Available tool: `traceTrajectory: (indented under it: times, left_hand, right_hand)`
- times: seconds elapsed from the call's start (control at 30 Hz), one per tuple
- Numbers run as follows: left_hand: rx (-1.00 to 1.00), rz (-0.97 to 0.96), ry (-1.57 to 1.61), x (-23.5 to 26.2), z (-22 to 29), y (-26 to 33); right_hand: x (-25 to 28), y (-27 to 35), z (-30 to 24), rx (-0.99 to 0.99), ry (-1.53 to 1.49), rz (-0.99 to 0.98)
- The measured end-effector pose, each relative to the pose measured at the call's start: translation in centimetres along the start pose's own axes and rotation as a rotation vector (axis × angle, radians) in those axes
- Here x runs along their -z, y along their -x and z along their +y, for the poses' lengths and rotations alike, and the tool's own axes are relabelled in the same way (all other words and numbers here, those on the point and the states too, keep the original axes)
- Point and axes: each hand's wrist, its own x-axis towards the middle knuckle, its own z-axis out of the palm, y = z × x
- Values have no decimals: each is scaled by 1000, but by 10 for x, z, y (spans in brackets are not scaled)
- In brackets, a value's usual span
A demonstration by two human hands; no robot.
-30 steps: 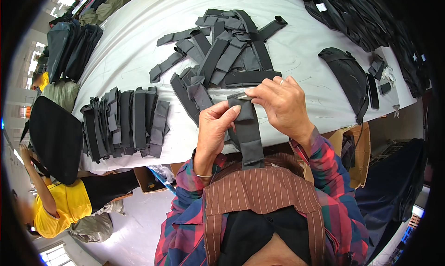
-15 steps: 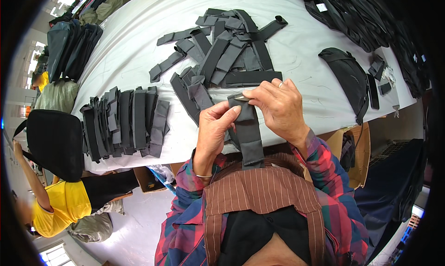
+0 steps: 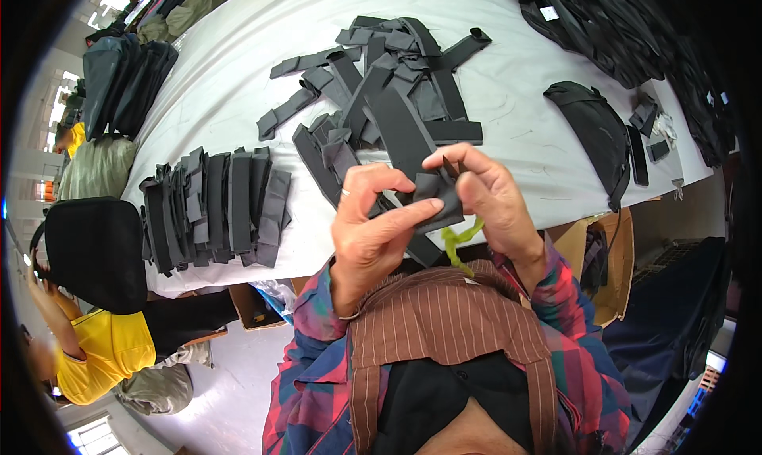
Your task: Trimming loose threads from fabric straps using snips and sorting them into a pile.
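Note:
My left hand (image 3: 369, 225) is closed on a black fabric strap (image 3: 401, 130), pinching its folded end between thumb and fingers. The strap's long part stretches away over the heap, and a lower piece hangs toward my apron. My right hand (image 3: 496, 201) is closed beside the fold, holding what look like small thread snips (image 3: 450, 168), their dark tip showing between the fingers. A bright green ribbon (image 3: 460, 245) dangles below that hand. Just beyond lies a loose heap of similar straps (image 3: 389, 78) on the white-covered table (image 3: 230, 98).
A row of stacked straps (image 3: 214, 205) stands at the left. To the right are a black pouch (image 3: 591, 130) and a dark phone-like slab (image 3: 638, 155), with black bags (image 3: 595, 30) behind. A cardboard box (image 3: 615, 268) sits below the edge. A person in yellow (image 3: 111, 344) handles a black bag (image 3: 95, 253).
The strap has been turned and folded in my fingers, its long part now pointing away from me. My right hand has come down slightly, and the green ribbon has come into view.

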Motion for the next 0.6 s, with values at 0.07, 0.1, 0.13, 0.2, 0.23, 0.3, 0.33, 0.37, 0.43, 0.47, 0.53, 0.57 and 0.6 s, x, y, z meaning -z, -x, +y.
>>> traceTrajectory:
  times: [0.07, 0.1, 0.13, 0.2, 0.23, 0.3, 0.33, 0.37, 0.43, 0.47, 0.53, 0.57, 0.6]
  left_hand:
    - [52, 31, -15, -12, -7, 17]
    - [80, 11, -12, -16, -8, 23]
    - [79, 8, -6, -17, -7, 27]
    - [433, -49, 145, -14, -4, 34]
    - [504, 98, 444, -21, -11, 39]
    - [837, 188, 788, -15, -19, 43]
    - [988, 261, 918, -12, -19, 37]
    - [1007, 254, 977, -9, -22, 34]
    - [980, 280, 954, -5, -30, 31]
    - [955, 304, 930, -4, -33, 30]
    - [974, 341, 874, -3, -38, 27]
    - [962, 310, 809, -3, -42, 27]
    - [949, 278, 742, -3, -45, 26]
  right_hand:
    - [-3, 0, 16, -43, 18, 16]
    - [-3, 1, 24, -45, 8, 46]
    - [-3, 3, 30, -49, -1, 75]
    - [0, 3, 44, 18, 139, 125]
    - [0, 4, 47, 86, 278, 168]
    - [-2, 8, 42, 85, 401, 146]
    - [-4, 8, 40, 85, 524, 127]
    - [-5, 7, 45, 148, 664, 139]
    - [-5, 8, 55, 263, 863, 121]
    - [-6, 7, 57, 378, 1060, 104]
    - [-11, 7, 59, 463, 1071, 114]
    - [-12, 8, 61, 475, 1099, 105]
    - [-13, 9, 62, 488, 1126, 97]
